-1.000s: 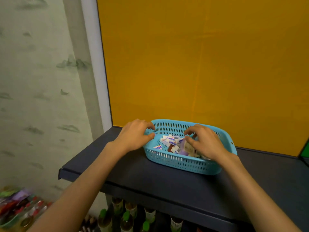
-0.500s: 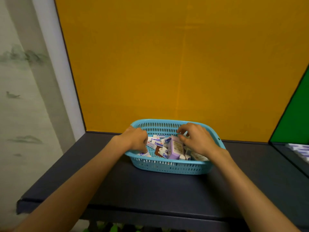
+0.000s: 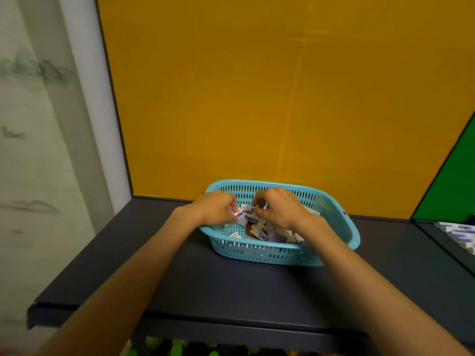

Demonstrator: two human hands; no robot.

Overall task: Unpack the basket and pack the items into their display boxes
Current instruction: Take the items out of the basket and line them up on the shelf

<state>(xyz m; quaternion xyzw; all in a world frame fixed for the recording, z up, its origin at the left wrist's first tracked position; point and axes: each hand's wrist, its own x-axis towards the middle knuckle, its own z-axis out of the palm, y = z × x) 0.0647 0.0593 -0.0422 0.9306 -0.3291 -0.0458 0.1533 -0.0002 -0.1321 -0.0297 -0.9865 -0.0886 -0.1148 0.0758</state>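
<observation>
we're at the unpacking step. the blue basket [image 3: 334,242] sits on the dark counter [image 3: 231,283] at twelve o'clock from us, against the yellow panel [image 3: 257,98]. both hands are inside it: our left hand [image 3: 214,210] has its fingers curled on a few small white-and-purple packets [image 3: 248,217], and our right hand [image 3: 279,210] pinches one at its top edge. next, we judge, a firm grip and a lift clear of the rim; more packets [image 3: 457,233] lie at three o'clock.

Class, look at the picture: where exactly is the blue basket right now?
In the head view the blue basket sits right of centre on the dark shelf, against the yellow back panel, with both hands inside it.
</observation>
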